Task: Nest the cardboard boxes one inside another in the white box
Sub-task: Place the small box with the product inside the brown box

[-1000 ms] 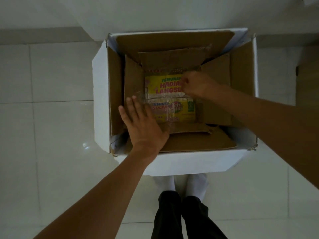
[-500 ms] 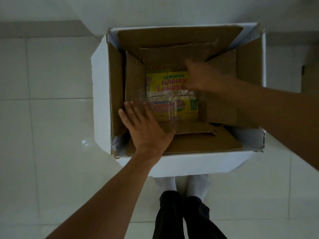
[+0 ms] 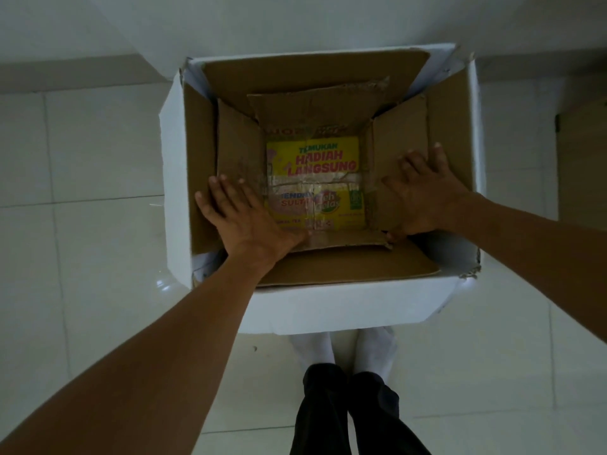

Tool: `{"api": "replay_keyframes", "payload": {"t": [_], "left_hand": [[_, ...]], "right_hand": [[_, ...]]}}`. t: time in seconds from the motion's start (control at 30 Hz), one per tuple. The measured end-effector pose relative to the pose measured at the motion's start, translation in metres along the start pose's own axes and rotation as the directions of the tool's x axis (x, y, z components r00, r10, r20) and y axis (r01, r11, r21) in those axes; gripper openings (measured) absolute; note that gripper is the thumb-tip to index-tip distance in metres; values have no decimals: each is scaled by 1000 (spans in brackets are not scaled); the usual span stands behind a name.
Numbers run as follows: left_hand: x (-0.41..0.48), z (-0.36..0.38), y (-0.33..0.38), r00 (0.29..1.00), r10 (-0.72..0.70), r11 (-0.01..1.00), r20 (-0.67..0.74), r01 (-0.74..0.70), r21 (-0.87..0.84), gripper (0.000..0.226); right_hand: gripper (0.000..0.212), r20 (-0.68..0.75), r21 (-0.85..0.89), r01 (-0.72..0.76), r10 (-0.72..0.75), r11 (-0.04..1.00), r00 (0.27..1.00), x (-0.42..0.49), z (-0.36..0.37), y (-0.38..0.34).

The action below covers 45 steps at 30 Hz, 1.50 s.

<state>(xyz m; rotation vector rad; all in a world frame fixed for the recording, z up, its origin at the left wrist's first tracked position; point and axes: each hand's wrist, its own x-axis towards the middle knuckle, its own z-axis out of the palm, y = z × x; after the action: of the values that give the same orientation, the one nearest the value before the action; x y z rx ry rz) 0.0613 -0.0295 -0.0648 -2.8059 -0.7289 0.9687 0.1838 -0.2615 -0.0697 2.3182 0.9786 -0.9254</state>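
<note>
A large white box [image 3: 345, 307] stands open on the floor in front of me. Inside it sits a brown cardboard box [image 3: 315, 103] with its flaps up. At the bottom of that box lies a smaller yellow printed box [image 3: 312, 159] with tape across its top. My left hand [image 3: 243, 218] lies flat, fingers spread, on the brown box's left flap. My right hand [image 3: 423, 195] lies flat on its right flap. Neither hand holds anything.
White glossy floor tiles [image 3: 82, 152] surround the box. A white wall [image 3: 295, 24] rises right behind it. My feet in white socks [image 3: 345, 353] and dark trousers stand just in front of the box.
My right hand has come out of the middle over the yellow box and moved right onto the right flap. My left hand has stayed on the left flap.
</note>
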Motion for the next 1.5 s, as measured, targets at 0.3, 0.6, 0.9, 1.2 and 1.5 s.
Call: {"api": "replay_keyframes", "payload": {"t": [0.3, 0.6, 0.9, 1.2, 1.5], "left_hand": [[-41, 21, -3, 955, 122, 967, -270, -176, -184, 76], [-54, 30, -37, 890, -77, 881, -449, -151, -449, 77], [-42, 31, -52, 840, -491, 631, -232, 158, -760, 52], [-34, 39, -55, 818, -464, 706, -341, 109, -700, 19], [-66, 47, -18, 840, -410, 663, -355, 7, -749, 13]], "right_hand": [[68, -289, 188, 120, -62, 975, 955, -28, 1, -15], [64, -405, 328, -68, 206, 942, 891, -57, 12, -6], [73, -97, 948, -135, 664, 289, 741, -67, 37, 2], [25, 27, 994, -92, 653, 65, 757, -57, 59, 3], [27, -28, 992, -61, 666, 110, 746, -85, 84, 35]]}}
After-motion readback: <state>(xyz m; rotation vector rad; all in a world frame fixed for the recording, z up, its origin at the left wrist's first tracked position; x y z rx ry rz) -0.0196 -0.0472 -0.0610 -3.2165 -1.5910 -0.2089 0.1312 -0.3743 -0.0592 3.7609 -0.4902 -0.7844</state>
